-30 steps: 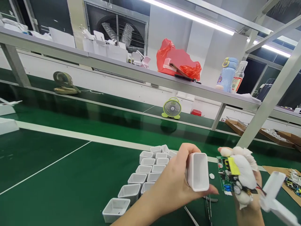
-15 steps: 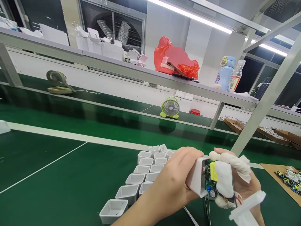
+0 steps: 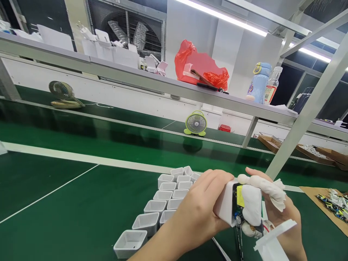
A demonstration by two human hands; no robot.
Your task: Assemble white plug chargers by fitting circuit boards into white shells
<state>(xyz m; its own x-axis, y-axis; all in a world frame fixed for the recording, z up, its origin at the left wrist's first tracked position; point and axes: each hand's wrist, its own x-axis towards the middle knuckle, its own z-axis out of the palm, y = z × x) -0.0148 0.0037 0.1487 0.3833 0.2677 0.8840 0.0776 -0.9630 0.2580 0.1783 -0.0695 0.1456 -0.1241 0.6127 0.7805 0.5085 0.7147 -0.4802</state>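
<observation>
My left hand grips a white plastic housing, its open end turned to the right. My right hand, with white cloth wrapped round its fingers, holds a green circuit board with a yellow part. The board sits partly inside the housing's open end. A white plastic piece hangs on wires below my right hand. Several empty white housings stand in rows on the green table, just left of my hands.
A cardboard tray with more circuit boards lies at the right edge. A small green fan stands on the conveyor belt behind. The shelf above holds a red bag and bottles. A slanted metal post rises at the right.
My hands came together. The board, held apart from the housing a second ago, has gone into its open end and sunk deeper since half a second ago.
</observation>
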